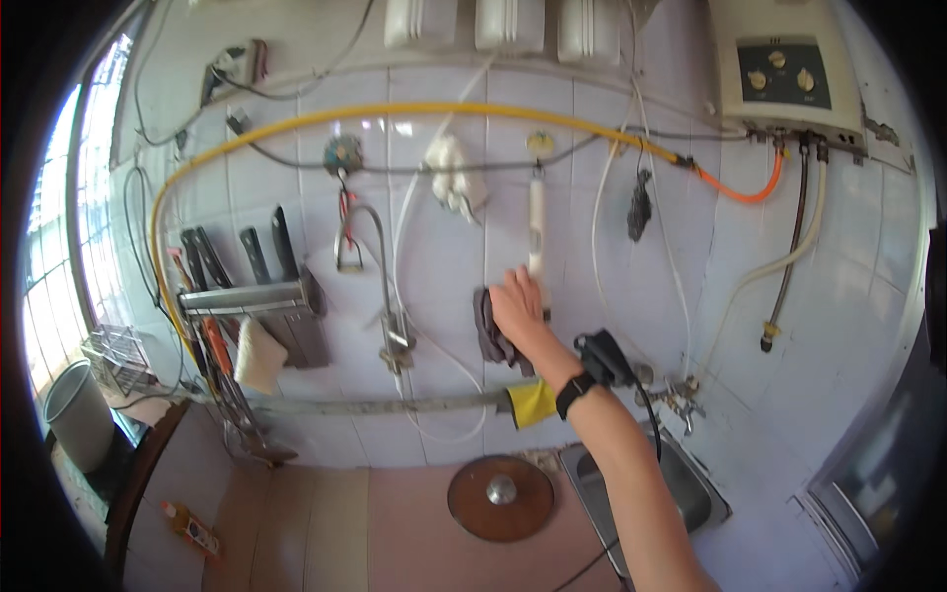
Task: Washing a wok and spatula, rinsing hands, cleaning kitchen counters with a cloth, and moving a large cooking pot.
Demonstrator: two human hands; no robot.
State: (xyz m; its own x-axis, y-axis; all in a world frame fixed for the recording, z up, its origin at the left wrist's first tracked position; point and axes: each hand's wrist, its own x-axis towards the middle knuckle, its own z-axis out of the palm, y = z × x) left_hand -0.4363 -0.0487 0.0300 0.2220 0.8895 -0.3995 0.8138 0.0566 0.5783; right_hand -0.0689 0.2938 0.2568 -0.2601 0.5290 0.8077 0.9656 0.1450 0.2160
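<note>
My right hand, with a black band on its wrist, is closed around a dark grey cloth at the white tiled wall. Whether the cloth is pressed to the tiles or hangs there, I cannot tell. Just behind my fingertips a white-handled tool hangs from a hook; its lower end is partly hidden. A yellow cloth with a dark edge drapes over the pipe below. A black device with a cable is beside my forearm. My left hand is out of view.
A knife rack holds several knives at the left. A metal faucet rises from the pipe. Below lie a round lid and a steel sink, partly behind my arm. A yellow hose arches toward a water heater.
</note>
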